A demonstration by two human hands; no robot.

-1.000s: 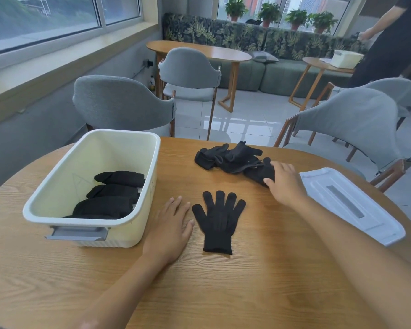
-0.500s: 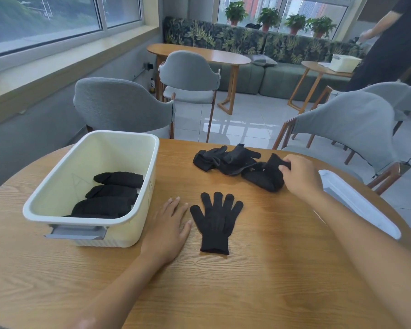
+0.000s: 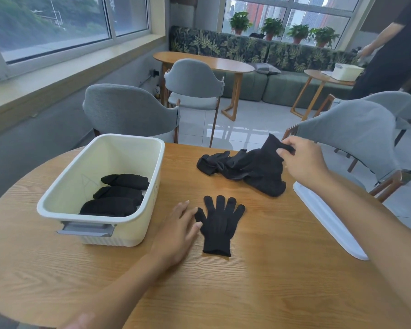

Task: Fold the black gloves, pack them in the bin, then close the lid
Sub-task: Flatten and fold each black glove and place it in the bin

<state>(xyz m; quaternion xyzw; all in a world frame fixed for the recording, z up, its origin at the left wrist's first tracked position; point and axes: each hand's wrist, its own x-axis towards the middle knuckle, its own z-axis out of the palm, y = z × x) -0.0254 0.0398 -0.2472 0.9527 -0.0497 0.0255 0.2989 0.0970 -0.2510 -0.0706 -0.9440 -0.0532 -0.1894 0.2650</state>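
My right hand (image 3: 301,160) pinches the cuff of a black glove (image 3: 263,172), lifting it off the pile. I should draw it clear and lay it on the flat glove (image 3: 220,225) beside my open left hand (image 3: 179,230) on the worktop (image 3: 259,293), fingers aligned.

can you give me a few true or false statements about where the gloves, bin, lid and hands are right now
1. The right hand pinches the cuff of a glove lifted off the pile. True.
2. The lid is on the bin. False: it lies on the table, to the right, partly behind the right arm.
3. Folded gloves lie in the bin. True.
4. The left hand grips the flat glove. False: it rests open on the table, its fingertips at the glove's edge.
5. The flat glove lies with its fingers pointing toward the person. False: they point away.
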